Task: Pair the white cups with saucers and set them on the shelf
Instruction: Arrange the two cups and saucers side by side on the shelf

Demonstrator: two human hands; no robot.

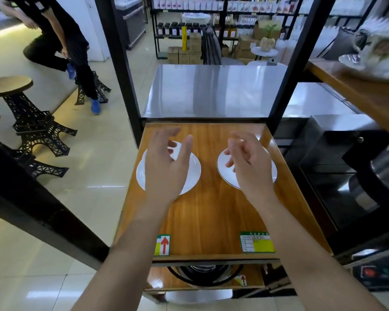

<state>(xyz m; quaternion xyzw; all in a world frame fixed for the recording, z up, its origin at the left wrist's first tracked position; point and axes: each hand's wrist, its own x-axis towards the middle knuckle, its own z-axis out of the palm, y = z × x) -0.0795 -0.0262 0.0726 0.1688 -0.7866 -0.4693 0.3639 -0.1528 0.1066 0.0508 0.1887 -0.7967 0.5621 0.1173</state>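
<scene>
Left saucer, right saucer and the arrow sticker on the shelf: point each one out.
left saucer (192, 173): head view, bare right rim beside the left hand.
right saucer (225, 173): head view, lower-left rim with the dark edge line.
arrow sticker (164, 244): head view, on the red arrow, at the shelf's near edge.

The wooden shelf (213, 212) carries two white saucers side by side and apart: the left saucer (194, 170) and the right saucer (222, 166). At its front edge sit two labels, one with a red arrow (162, 245) at the left, one green and yellow (257, 242) at the right.
</scene>
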